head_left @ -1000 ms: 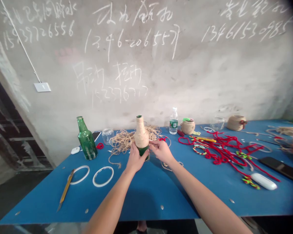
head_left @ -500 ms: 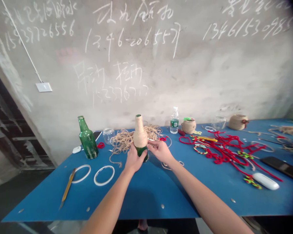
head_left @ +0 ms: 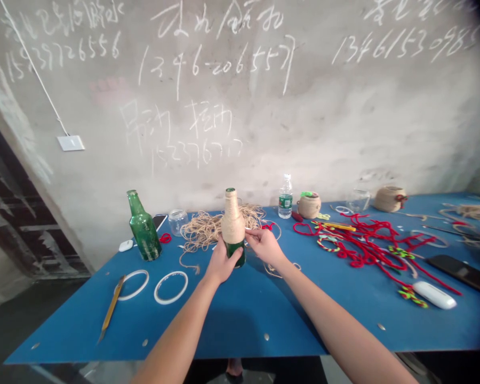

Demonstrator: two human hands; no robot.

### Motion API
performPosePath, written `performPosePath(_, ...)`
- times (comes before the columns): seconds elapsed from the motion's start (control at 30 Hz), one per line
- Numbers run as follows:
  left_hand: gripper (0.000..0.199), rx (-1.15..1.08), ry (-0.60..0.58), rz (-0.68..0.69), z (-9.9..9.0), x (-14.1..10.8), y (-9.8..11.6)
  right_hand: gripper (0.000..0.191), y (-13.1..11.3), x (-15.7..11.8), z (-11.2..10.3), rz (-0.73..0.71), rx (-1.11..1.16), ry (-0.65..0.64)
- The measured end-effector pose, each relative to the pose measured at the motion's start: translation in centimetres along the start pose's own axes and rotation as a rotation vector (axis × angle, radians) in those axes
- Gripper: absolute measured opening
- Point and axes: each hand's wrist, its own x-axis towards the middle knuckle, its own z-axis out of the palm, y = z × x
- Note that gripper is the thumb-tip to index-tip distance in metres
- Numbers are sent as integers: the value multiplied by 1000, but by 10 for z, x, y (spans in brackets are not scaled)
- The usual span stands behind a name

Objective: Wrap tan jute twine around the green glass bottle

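Observation:
A green glass bottle (head_left: 236,256) stands upright in front of me, its neck and shoulder wound with tan jute twine (head_left: 232,226). Bare green glass shows below the winding and at the mouth. My left hand (head_left: 223,261) is wrapped around the lower part of the bottle. At the winding's lower right edge, my right hand (head_left: 264,246) pinches the twine between thumb and fingertips; the strand itself is too fine to see clearly. A loose length of twine (head_left: 274,272) lies on the table below my right wrist. Behind the bottle is a tangled heap of twine (head_left: 202,229).
Left on the blue table (head_left: 224,330) are another green bottle (head_left: 144,232), two white rings (head_left: 170,288) and a yellow-handled knife (head_left: 112,306). To the right lie red cords (head_left: 368,248), a water bottle (head_left: 286,200), twine-covered jars (head_left: 309,207) and a black phone (head_left: 460,272).
The bottle has shifted slightly right and tilted a little less, with both hands staying on it. Nothing else on the table has visibly moved.

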Motion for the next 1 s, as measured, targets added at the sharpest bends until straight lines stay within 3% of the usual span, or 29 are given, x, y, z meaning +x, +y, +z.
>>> performPosePath(0.1,55,27,11,-41,3,-1,5,40,0,0,0,3,-39,14)
performPosePath(0.3,67,253,180,-108,15,-1,13,32,-2,-1,0,0,-42,17)
performPosePath(0.47,52,52,11,-8,5,-2,7,27,-7,-2,-1,17,-22,4)
performPosePath(0.53,51,46,-2,-7,4,-2,11,25,-7,-2,-1,19,-30,15)
performPosePath(0.73,65,373,232,-137,19,-2,25,26,-7,-2,-1,-4,-57,8)
performPosePath(0.83,66,288,164,-98,15,-3,20,28,-9,-2,-1,-4,-58,-3)
performPosePath(0.93,50,65,24,-7,6,-4,14,29,-9,-3,-1,18,-45,-5)
performPosePath(1.0,43,15,-5,22,4,-3,15,28,-8,-2,-1,23,-43,-4)
